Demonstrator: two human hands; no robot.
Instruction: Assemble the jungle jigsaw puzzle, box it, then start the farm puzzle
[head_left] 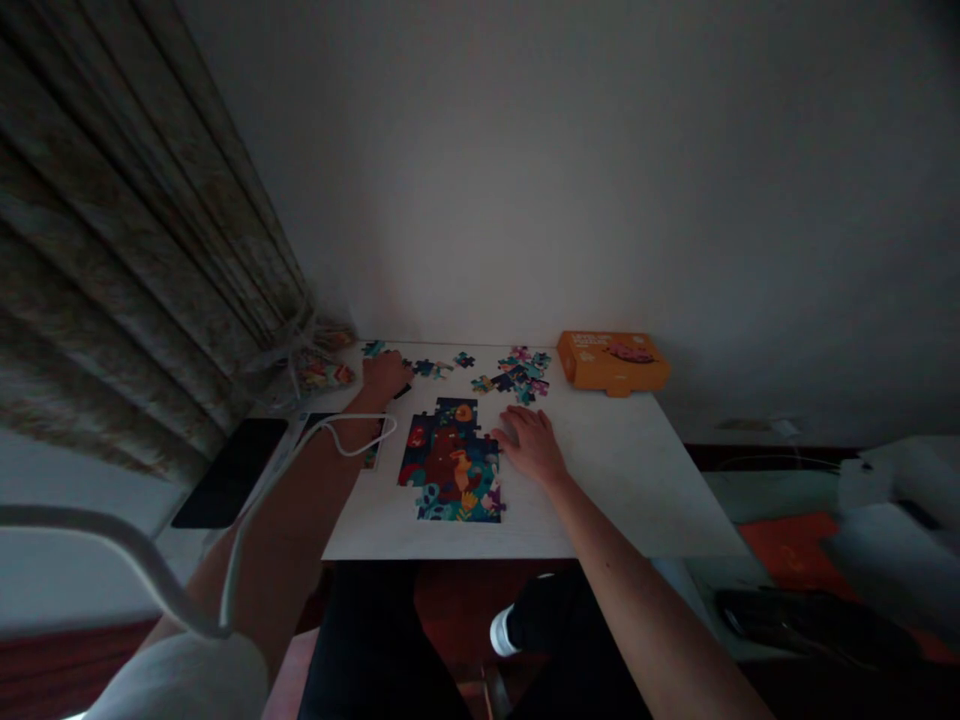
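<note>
A partly joined jigsaw puzzle (pixel 451 460) with a dark blue, red and teal picture lies near the middle of the white table. My left hand (pixel 385 378) reaches to the back left with its fingers curled in. At its fingertips shows the dark edge of a puzzle piece (pixel 403 391), mostly covered by the hand. My right hand (pixel 531 440) rests on the tabletop with fingers spread, its fingertips by the puzzle's right edge. Loose puzzle pieces (pixel 431 369) lie just right of my left hand, and a pile of puzzle pieces (pixel 523 376) sits farther right.
An orange puzzle box (pixel 615 362) stands at the table's back right. Plastic-bagged items (pixel 322 370) sit at the back left, with a dark flat device (pixel 232 472) nearer. A picture card (pixel 373 443) lies partly under my left arm. A white cable (pixel 247 510) crosses that arm.
</note>
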